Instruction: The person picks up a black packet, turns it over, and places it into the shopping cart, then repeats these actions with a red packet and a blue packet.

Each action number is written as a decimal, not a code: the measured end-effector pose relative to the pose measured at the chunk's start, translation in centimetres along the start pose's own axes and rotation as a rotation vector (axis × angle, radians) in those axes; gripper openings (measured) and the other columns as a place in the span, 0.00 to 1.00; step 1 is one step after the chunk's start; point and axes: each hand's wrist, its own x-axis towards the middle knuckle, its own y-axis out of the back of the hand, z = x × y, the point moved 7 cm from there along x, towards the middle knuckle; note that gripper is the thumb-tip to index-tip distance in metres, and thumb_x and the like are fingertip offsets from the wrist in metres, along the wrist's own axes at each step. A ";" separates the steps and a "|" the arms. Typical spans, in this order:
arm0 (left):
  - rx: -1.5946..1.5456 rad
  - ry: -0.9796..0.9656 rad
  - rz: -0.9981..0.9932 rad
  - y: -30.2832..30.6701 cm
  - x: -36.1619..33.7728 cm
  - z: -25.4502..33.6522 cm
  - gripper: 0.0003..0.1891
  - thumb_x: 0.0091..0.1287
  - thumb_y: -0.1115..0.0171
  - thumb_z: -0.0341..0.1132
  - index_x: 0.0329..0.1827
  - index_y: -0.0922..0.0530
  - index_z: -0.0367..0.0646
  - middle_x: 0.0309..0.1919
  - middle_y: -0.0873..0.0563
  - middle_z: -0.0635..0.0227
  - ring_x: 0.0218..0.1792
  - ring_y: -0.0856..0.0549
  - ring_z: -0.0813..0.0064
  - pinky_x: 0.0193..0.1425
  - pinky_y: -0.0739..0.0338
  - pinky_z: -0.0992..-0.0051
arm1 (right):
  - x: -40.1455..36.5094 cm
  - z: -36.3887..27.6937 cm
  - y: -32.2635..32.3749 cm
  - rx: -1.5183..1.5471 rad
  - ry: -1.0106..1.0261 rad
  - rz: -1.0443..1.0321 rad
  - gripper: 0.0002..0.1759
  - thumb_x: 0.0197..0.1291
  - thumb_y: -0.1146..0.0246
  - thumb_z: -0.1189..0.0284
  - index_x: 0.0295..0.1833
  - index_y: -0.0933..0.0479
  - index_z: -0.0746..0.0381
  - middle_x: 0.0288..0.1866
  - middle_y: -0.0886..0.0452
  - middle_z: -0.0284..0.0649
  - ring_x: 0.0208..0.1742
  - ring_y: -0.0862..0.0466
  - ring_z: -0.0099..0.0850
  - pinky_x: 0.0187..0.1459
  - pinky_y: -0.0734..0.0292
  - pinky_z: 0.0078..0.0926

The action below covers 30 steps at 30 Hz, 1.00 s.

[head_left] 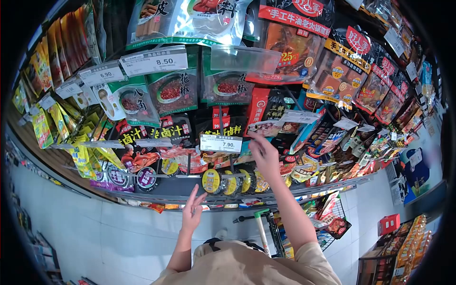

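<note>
My right hand point(264, 154) reaches up to the shelf, its bent fingers a little apart. Its fingertips are at the right end of a 7.90 price tag point(221, 143), just below a red and black hotpot seasoning packet point(266, 111). Nothing shows in its grasp. Black braising-seasoning packets point(211, 129) hang behind the tag. Lower and to the left, my left hand point(192, 211) is held in front of the shelf edge with fingers spread and nothing in it. Nearest to it are round tubs with yellow lids point(211, 181) on the lower shelf.
Green-edged spice bags point(172, 92) and large red hotpot-base bags point(292, 47) hang higher up. Below the shelf, a shopping cart point(338, 213) with several packets stands by my right side. A display stand point(377, 261) with a red box point(389, 224) is at lower right.
</note>
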 end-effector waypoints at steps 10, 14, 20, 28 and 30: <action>0.151 0.039 0.130 3.8 -3.9 2.0 0.25 0.77 0.49 0.28 0.76 0.36 0.34 0.78 0.36 0.51 0.64 0.18 0.56 0.67 0.23 0.61 | 6.0 -4.6 -4.2 -0.796 0.716 0.034 0.24 0.59 0.29 0.69 0.61 0.23 0.63 0.58 0.19 0.48 0.60 0.22 0.47 0.64 0.28 0.41; 0.211 0.028 0.162 5.5 -5.1 1.5 0.25 0.81 0.51 0.35 0.77 0.37 0.34 0.78 0.36 0.52 0.63 0.18 0.59 0.65 0.23 0.64 | 6.5 -4.8 -4.3 -0.844 0.708 0.021 0.12 0.57 0.29 0.69 0.44 0.19 0.63 0.38 0.18 0.40 0.47 0.20 0.43 0.51 0.27 0.44; 0.167 0.080 0.283 6.6 -5.6 1.2 0.21 0.79 0.51 0.29 0.73 0.31 0.32 0.77 0.33 0.52 0.62 0.17 0.61 0.65 0.23 0.65 | 7.5 -2.0 -3.6 -0.413 0.198 -0.148 0.13 0.61 0.28 0.69 0.45 0.19 0.65 0.36 0.16 0.42 0.36 0.17 0.35 0.40 0.23 0.34; 0.120 0.208 0.322 5.8 -5.9 -0.9 0.21 0.79 0.50 0.27 0.73 0.32 0.32 0.74 0.29 0.54 0.59 0.16 0.68 0.63 0.23 0.72 | 7.2 7.5 -5.5 0.352 -0.368 -0.127 0.20 0.63 0.27 0.66 0.53 0.21 0.68 0.45 0.15 0.35 0.41 0.17 0.24 0.43 0.23 0.26; 0.120 0.227 0.308 5.6 -6.1 -1.4 0.22 0.79 0.50 0.28 0.73 0.32 0.32 0.73 0.28 0.55 0.59 0.16 0.69 0.63 0.24 0.74 | 7.1 8.4 -5.4 0.334 -0.362 -0.126 0.20 0.63 0.27 0.67 0.54 0.21 0.69 0.45 0.15 0.35 0.41 0.17 0.24 0.43 0.23 0.26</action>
